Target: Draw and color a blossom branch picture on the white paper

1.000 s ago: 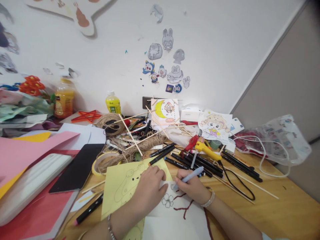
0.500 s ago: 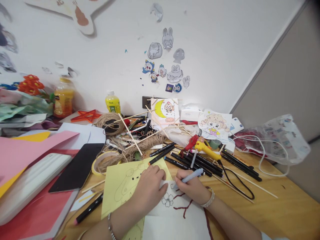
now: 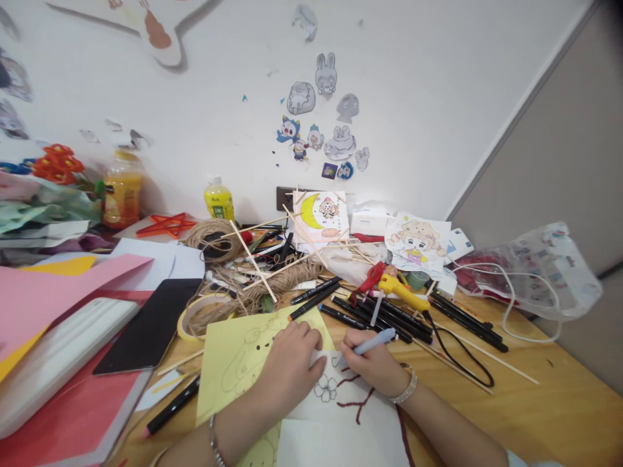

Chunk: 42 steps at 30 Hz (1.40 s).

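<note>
My right hand (image 3: pixel 368 363) grips a pale blue pen (image 3: pixel 377 340), its tip down on a white sheet (image 3: pixel 331 447). Dark red branches and a black-outlined flower (image 3: pixel 325 389) are drawn on that sheet, with a small outline near the pen tip. Resting on the paper's left side, my left hand (image 3: pixel 294 363) is open with its fingers loosely bent and nothing held. Under it lies a yellow sheet (image 3: pixel 221 363) carrying a pencil-like line drawing, partly covered by my left forearm and the white sheet.
Several black markers (image 3: pixel 389 318) and a yellow glue gun (image 3: pixel 402 290) lie beyond my hands. Twine (image 3: pixel 296 277), thin sticks (image 3: pixel 253 259) and a tape roll (image 3: pixel 187 318) crowd the left. A black tablet (image 3: pixel 148 324) and a white device (image 3: pixel 68 363) sit farther left.
The view has shifted very slightly. Both hands stay in nearly the same place, with the pen still at the paper.
</note>
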Available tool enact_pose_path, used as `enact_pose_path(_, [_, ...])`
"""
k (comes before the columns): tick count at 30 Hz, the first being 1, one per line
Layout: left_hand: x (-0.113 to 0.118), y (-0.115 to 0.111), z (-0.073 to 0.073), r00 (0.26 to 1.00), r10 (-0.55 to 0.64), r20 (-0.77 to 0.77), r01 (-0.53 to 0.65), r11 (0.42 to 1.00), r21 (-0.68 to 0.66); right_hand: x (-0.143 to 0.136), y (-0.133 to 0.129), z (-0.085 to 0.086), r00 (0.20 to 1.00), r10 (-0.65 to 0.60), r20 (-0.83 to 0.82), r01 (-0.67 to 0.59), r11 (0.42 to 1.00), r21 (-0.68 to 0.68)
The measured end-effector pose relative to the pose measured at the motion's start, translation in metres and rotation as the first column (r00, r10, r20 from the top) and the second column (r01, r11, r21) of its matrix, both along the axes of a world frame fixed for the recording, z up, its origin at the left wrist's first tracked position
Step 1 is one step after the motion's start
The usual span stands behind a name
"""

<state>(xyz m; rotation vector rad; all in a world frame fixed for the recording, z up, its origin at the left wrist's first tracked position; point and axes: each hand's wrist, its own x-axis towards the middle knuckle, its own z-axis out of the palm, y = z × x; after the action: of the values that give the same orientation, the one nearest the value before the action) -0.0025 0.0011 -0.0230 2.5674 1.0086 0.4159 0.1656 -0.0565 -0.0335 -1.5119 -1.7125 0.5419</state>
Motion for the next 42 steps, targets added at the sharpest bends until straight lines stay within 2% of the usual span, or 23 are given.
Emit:
enact_pose_path(6, [0.0,0.001,-0.0027,1.0,0.002,-0.005,-0.002,1.0,0.011,0.0002,0.0005,-0.0001,1.0,-0.021,0.002,0.02,0.999,0.029])
enact_pose_path(17, [-0.0005,0.0002,-0.0028,1.0,-0.002,0.001,0.002,1.0,0.014,0.0007,0.0007,-0.0006,1.0,-0.031,0.007,0.031,1.0,-0.002])
enact_pose_path(24, [0.0004,0.0002,-0.0021,1.0,0.003,-0.009,-0.003,1.0,0.012,-0.0029,-0.001,0.0049,0.991,-0.024,-0.13,0.018,0.999,-0.05])
enact_pose_path(28, [0.0001,0.0004,-0.0026,1.0,0.003,-0.008,-0.003,1.0,0.007,-0.0058,-0.0018,0.0017,0.998,0.032,-0.054,-0.033,0.999,-0.018])
enact_pose_path(42, [-0.0015,0.0008,-0.0059,1.0,-0.007,0.013,0.007,1.0,0.006,-0.0044,-0.0004,-0.0031,0.996,0.055,0.065,-0.056,0.998,0.001])
